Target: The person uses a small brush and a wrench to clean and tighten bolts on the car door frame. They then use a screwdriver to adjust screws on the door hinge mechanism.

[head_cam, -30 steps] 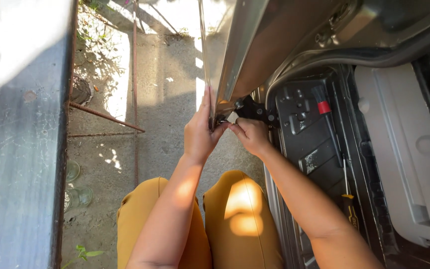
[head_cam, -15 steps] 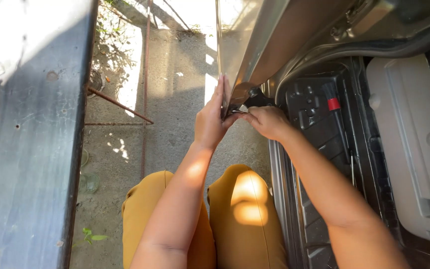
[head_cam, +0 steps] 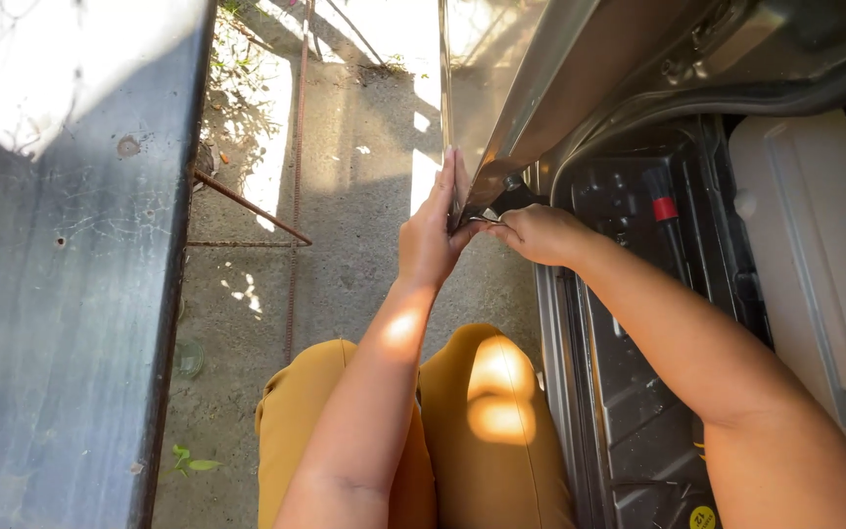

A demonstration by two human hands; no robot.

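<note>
Hands at car door edge (head_cam: 462,147) | left hand (head_cam: 433,235) flat against edge, fingers together, toward 12 o'clock | right hand (head_cam: 540,233) pinched on small dark latch part (head_cam: 513,201) at 3 o'clock | view shifted since 1 s ago, grip unchanged: work continues there.

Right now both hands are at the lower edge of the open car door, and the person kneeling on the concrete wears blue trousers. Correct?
Not quite. The head view shows mustard-yellow trousers, not blue. The rest holds: the left hand and right hand meet at the car door edge, above the concrete.
</note>
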